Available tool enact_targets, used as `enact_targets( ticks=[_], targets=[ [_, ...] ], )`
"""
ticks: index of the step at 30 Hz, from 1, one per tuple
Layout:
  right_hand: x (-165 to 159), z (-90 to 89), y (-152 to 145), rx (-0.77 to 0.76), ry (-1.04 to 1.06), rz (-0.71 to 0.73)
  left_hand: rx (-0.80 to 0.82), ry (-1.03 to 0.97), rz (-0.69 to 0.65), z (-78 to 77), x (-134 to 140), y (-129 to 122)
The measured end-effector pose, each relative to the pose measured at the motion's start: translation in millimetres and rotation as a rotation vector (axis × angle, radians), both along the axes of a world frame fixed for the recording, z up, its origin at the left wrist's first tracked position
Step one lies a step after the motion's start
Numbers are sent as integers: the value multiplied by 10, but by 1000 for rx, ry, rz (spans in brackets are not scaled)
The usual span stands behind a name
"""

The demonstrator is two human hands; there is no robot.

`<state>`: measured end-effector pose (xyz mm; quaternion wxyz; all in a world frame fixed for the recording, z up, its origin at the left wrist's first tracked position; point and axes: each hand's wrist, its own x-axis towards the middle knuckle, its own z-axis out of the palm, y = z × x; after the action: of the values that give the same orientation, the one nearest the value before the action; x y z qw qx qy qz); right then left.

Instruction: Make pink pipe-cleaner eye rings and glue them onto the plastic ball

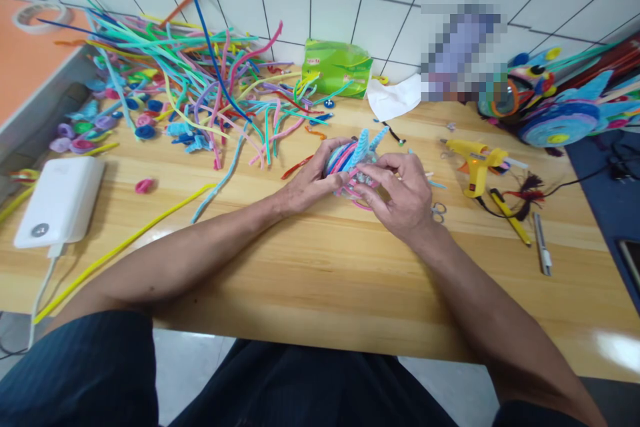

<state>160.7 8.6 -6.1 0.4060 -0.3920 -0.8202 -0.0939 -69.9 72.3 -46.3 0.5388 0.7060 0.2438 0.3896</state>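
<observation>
Between my hands, over the middle of the table, is a pipe-cleaner craft piece with blue, pink and pale bands and two light blue prongs sticking up. My left hand wraps its left side, thumb pressed across the front. On the right, my right hand pinches at its pink lower edge with thumb and fingers. A pink loop hangs beneath; its exact join is hidden by the fingers. Small scissors lie just beside my right wrist.
Loose pipe cleaners heap at the back left. A white power bank sits left, with its cable over the front edge. To the right are a yellow glue gun, a yellow pen-like tool, a utility knife and finished colourful crafts.
</observation>
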Motion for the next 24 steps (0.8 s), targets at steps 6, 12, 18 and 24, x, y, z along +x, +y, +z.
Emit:
enact_targets(
  ticks=[6,12,18,24],
  targets=[
    [141,71,42,-116,0,96,11,27,5,-5,-9,16],
    [205,89,59,-165,19,112,2,20,-6,-1,-9,12],
    [217,89,63,-220,18,89,5,-1,-17,-26,-21,21],
    [294,165,91,-249,-5,142,7,-7,-23,-52,-12,36]
  ],
)
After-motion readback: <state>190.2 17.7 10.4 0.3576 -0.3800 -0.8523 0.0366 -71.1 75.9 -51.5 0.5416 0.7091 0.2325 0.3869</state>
